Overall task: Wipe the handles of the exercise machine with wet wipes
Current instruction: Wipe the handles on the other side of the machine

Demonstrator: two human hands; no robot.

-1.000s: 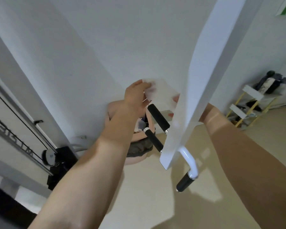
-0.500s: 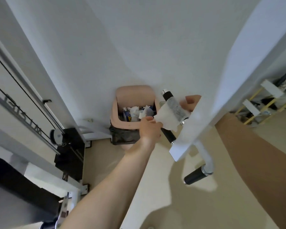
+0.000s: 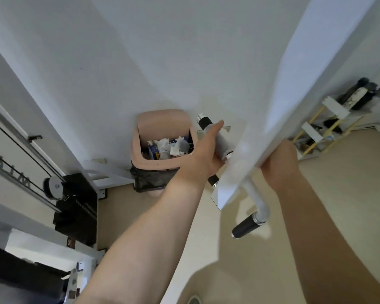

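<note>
Left hand (image 3: 206, 152) grips wipe (image 3: 223, 140) round handle (image 3: 204, 122), wipe under thumb. Right hand (image 3: 280, 165) behind beam (image 3: 272, 106); grip not discernible. Risk: wipe bunches or slips loose, drops toward bin (image 3: 158, 166) beneath left hand, handle end missed.

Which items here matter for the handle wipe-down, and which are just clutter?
Job: left hand gripping the wet wipe round the upper handle; lower handle; right hand, fingers hidden.
Lying about: pink bin; shelf rack; pulley.
</note>
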